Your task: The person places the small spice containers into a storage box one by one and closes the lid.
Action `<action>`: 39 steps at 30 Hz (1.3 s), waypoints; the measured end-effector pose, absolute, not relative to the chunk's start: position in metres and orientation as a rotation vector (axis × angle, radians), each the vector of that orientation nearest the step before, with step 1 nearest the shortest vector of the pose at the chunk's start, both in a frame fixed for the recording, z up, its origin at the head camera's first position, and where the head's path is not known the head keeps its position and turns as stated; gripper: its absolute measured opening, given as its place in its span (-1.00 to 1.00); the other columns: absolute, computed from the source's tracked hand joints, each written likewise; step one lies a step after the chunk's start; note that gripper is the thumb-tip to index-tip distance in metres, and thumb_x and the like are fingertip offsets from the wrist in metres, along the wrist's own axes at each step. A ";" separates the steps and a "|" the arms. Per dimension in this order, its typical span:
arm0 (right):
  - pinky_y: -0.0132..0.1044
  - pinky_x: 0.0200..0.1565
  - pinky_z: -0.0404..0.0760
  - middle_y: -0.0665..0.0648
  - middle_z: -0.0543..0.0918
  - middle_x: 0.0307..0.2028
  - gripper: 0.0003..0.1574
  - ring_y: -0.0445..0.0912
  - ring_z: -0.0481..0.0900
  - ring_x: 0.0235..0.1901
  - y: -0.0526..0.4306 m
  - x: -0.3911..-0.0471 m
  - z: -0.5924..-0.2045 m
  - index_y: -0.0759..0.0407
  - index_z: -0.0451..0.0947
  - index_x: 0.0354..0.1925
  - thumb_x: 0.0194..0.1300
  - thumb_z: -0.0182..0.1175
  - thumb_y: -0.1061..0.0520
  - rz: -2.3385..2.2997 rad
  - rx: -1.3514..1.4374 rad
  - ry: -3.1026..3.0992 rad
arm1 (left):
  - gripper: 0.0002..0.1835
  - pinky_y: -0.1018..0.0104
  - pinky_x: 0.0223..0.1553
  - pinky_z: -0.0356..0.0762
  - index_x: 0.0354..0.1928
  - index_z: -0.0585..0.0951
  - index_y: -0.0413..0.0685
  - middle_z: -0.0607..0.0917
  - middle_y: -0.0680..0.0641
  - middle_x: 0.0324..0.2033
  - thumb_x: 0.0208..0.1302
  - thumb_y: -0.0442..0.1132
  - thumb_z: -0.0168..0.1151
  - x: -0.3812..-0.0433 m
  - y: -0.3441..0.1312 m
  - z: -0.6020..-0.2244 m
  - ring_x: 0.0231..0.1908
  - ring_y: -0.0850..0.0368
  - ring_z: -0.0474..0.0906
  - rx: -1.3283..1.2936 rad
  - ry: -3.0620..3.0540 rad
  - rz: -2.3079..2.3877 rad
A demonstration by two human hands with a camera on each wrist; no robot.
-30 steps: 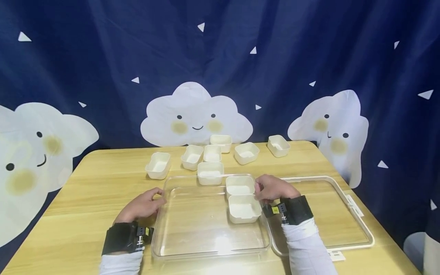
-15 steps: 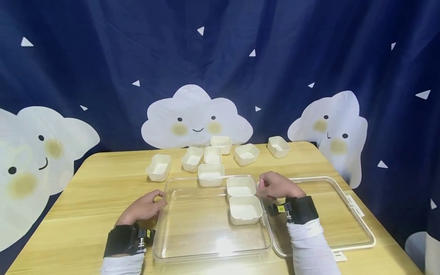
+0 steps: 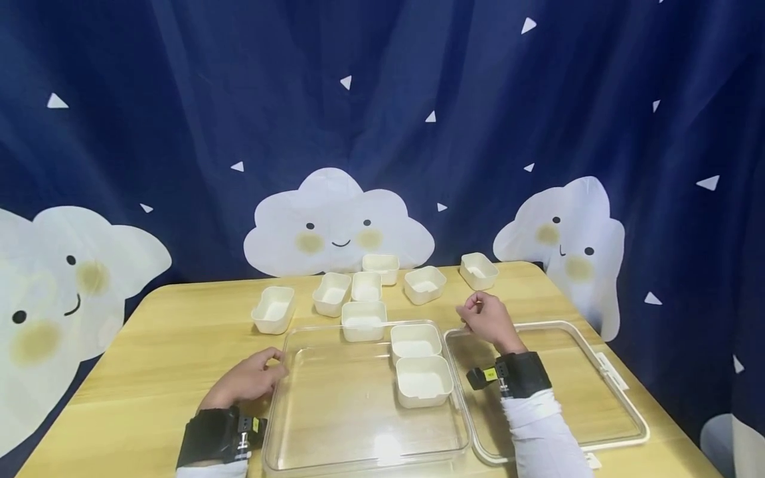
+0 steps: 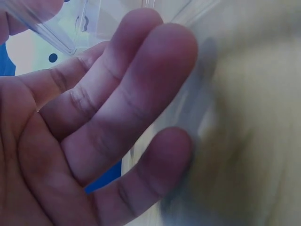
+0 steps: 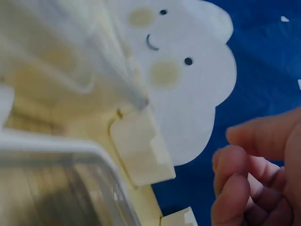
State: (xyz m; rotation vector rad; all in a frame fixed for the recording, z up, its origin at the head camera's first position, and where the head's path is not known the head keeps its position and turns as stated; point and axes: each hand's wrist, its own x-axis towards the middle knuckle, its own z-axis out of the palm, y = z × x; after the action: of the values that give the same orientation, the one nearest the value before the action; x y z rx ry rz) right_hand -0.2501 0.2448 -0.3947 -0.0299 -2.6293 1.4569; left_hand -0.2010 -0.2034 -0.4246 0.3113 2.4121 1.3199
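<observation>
The right hand (image 3: 487, 322) has drawn away from the 2 cream tubs (image 3: 424, 382) and moved forward and outward, over the near-side corner of the white-rimmed lid (image 3: 586, 392); the left hand (image 3: 248, 378) has kept its place. The right hand's fingers are loosely bent, thumb close to the index finger, gripping nothing. The left hand lies at the outer left wall of the transparent box (image 3: 335, 392), fingers relaxed and slightly bent, holding nothing; how firmly it touches cannot be told.

The box, between the hands, is shallow, glossy and round-cornered. Inside, left of the right hand, the 2 tubs stand upright just beside each other. Beyond the hands stand 7 more tubs (image 3: 425, 285).

The lid lies flat under the right forearm, beside the box. Wood separates the right hand from the tubs ahead; the table's (image 3: 137, 372) far edge runs behind them. Outward from the left hand, wood continues to the side edge.
</observation>
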 end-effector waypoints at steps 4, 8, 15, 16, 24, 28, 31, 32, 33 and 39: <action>-0.37 -0.52 0.53 0.09 0.58 -0.55 -0.80 -0.16 0.56 -0.61 0.254 -0.263 -0.393 0.33 0.40 -0.34 0.31 0.20 0.22 1.571 -0.164 -2.521 | -0.58 0.40 -0.68 0.16 0.13 0.37 -0.42 0.46 -0.01 -0.64 0.35 -0.23 0.01 -0.201 -0.204 -0.428 -0.70 0.20 0.22 0.307 2.402 1.333; -0.41 -0.47 0.58 0.09 0.58 -0.50 -0.82 -0.24 0.56 -0.60 0.268 -0.284 -0.392 0.32 0.40 -0.30 0.32 0.16 0.21 1.686 -0.320 -2.410 | -0.58 0.39 -0.68 0.17 0.11 0.37 -0.41 0.47 -0.02 -0.63 0.34 -0.22 0.02 -0.202 -0.204 -0.427 -0.69 0.19 0.25 0.307 2.410 1.344; -0.39 -0.44 0.60 0.12 0.60 -0.51 -0.81 -0.26 0.54 -0.61 0.286 -0.309 -0.400 0.37 0.43 -0.24 0.31 0.14 0.21 1.785 -0.521 -2.365 | -0.60 0.36 -0.64 0.27 0.10 0.38 -0.42 0.54 -0.09 -0.55 0.35 -0.24 0.03 -0.200 -0.205 -0.426 -0.62 0.13 0.40 0.306 2.398 1.345; -0.39 -0.43 0.60 0.09 0.60 -0.53 -0.77 -0.26 0.54 -0.61 0.288 -0.312 -0.402 0.41 0.44 -0.19 0.32 0.13 0.21 1.810 -0.548 -2.362 | -0.60 0.35 -0.64 0.28 0.10 0.38 -0.42 0.54 -0.10 -0.54 0.36 -0.24 0.03 -0.200 -0.206 -0.426 -0.61 0.12 0.42 0.304 2.398 1.344; -0.40 -0.58 0.51 0.01 0.51 -0.72 -0.61 -0.24 0.49 -0.70 0.309 -0.337 -0.420 0.53 0.40 -0.10 0.32 0.09 0.16 2.004 -0.687 -2.307 | -0.55 0.29 -0.59 0.38 0.14 0.32 -0.50 0.61 -0.16 -0.41 0.39 -0.25 0.01 -0.200 -0.208 -0.426 -0.50 -0.01 0.61 0.342 2.371 1.370; -0.41 -0.60 0.50 0.01 0.51 -0.76 -0.75 -0.23 0.49 -0.74 0.314 -0.345 -0.426 0.38 0.40 -0.32 0.31 0.06 0.15 2.045 -0.768 -2.302 | -0.53 0.32 -0.61 0.36 0.16 0.30 -0.53 0.60 -0.16 -0.40 0.39 -0.25 0.01 -0.199 -0.207 -0.426 -0.47 -0.04 0.64 0.359 2.351 1.386; -0.42 -0.58 0.49 0.00 0.50 -0.76 -0.71 -0.23 0.48 -0.74 0.315 -0.350 -0.427 0.31 0.37 -0.36 0.38 0.01 0.09 2.081 -0.820 -2.296 | -0.53 0.35 -0.61 0.33 0.16 0.31 -0.51 0.59 -0.17 -0.40 0.38 -0.25 0.03 -0.197 -0.204 -0.425 -0.47 -0.02 0.62 0.349 2.354 1.381; -0.42 -0.58 0.48 0.00 0.49 -0.76 -0.69 -0.23 0.48 -0.74 0.314 -0.351 -0.427 0.31 0.36 -0.35 0.40 0.00 0.06 2.095 -0.833 -2.284 | -0.53 0.35 -0.62 0.32 0.16 0.31 -0.51 0.59 -0.16 -0.40 0.37 -0.24 0.03 -0.197 -0.203 -0.426 -0.47 -0.01 0.62 0.344 2.360 1.374; -0.42 -0.57 0.48 -0.01 0.49 -0.76 -0.65 -0.23 0.47 -0.74 0.315 -0.354 -0.428 0.30 0.36 -0.36 0.43 -0.01 0.03 2.106 -0.841 -2.272 | -0.53 0.35 -0.62 0.32 0.15 0.32 -0.50 0.59 -0.16 -0.40 0.37 -0.24 0.04 -0.197 -0.203 -0.426 -0.48 0.00 0.61 0.342 2.363 1.373; -0.41 -0.56 0.44 -0.04 0.47 -0.80 -0.40 -0.23 0.44 -0.75 0.313 -0.366 -0.438 0.20 0.49 -0.66 0.46 -0.08 -0.05 2.068 -0.743 -2.330 | -0.51 0.30 -0.56 0.39 0.17 0.32 -0.49 0.59 -0.14 -0.39 0.38 -0.22 0.05 -0.198 -0.205 -0.427 -0.45 0.02 0.61 0.323 2.384 1.344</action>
State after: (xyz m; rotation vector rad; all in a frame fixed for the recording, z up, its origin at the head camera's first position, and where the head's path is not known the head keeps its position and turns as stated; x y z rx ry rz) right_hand -0.3656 0.3134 -0.4376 -0.7428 -2.3302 2.0678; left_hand -0.1985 -0.2050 -0.4270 0.3226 2.3843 1.3438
